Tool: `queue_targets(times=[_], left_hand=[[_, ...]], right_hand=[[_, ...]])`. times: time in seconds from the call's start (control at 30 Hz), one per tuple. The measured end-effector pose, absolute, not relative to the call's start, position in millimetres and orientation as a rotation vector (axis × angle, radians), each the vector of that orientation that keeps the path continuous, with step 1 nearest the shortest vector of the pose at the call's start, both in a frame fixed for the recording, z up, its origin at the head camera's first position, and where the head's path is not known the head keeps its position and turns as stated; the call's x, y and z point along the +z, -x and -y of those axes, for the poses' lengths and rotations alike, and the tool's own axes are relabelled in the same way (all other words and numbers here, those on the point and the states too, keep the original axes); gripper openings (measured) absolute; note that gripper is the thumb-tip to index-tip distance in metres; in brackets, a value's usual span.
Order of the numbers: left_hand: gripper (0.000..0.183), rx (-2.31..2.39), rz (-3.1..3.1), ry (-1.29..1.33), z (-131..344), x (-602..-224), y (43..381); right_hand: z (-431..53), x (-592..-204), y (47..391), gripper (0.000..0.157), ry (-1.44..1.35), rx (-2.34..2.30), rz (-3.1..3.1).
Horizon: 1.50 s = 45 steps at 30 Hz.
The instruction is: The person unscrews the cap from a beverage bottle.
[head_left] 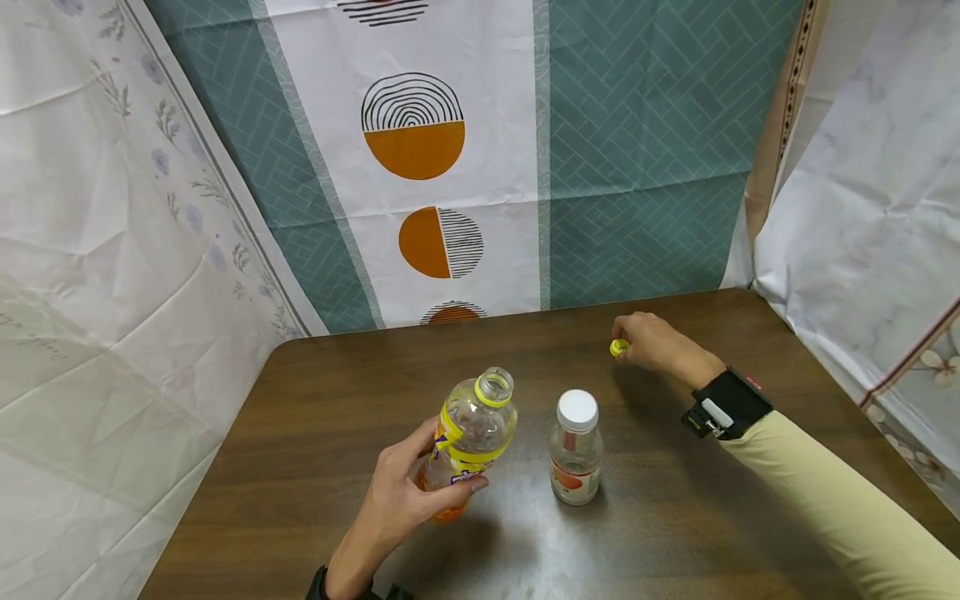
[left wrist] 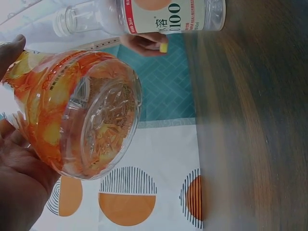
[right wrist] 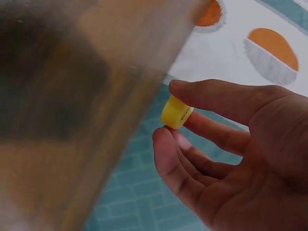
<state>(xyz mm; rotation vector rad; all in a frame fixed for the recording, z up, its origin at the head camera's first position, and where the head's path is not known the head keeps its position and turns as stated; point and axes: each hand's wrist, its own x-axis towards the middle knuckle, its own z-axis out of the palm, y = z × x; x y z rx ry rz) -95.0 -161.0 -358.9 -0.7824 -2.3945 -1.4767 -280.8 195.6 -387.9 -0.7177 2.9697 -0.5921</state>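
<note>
My left hand grips a clear plastic bottle with a yellow and orange label. Its mouth is uncapped, and the bottle is tilted with its base raised off the table, as the left wrist view shows. Between thumb and fingers my right hand pinches a yellow bottle cap, out toward the back right of the table. A second clear bottle, with a white cap and a label bearing an orange-red shape, stands upright between the two hands.
The brown wooden table ends in a back edge just beyond the right hand. Behind it hangs a patterned teal and white cloth. Pale sheets close in the left and right sides.
</note>
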Motion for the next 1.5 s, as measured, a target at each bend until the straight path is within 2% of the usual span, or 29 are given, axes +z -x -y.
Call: queue_targets(times=[0.23,0.6,1.1,1.5], left_hand=[[0.058,-1.479,2.395,0.777,161.5,-358.9,95.0],[0.058,-1.485,2.387,0.781,163.0,-361.0,95.2],[0.060,-1.453,2.370,0.769,164.0,-363.2,97.8],[0.059,-1.463,2.376,0.768,163.9,-362.4,98.2]], right_hand=[[-195.9,-409.2,284.9,0.027,0.650,-0.506,-2.920],[-194.4,-421.4,283.2,0.029,0.549,-0.513,-2.869],[-196.0,-430.8,282.9,0.029,0.558,-0.565,-2.843],[-199.5,-429.1,283.0,0.039,0.506,-0.520,-2.819]])
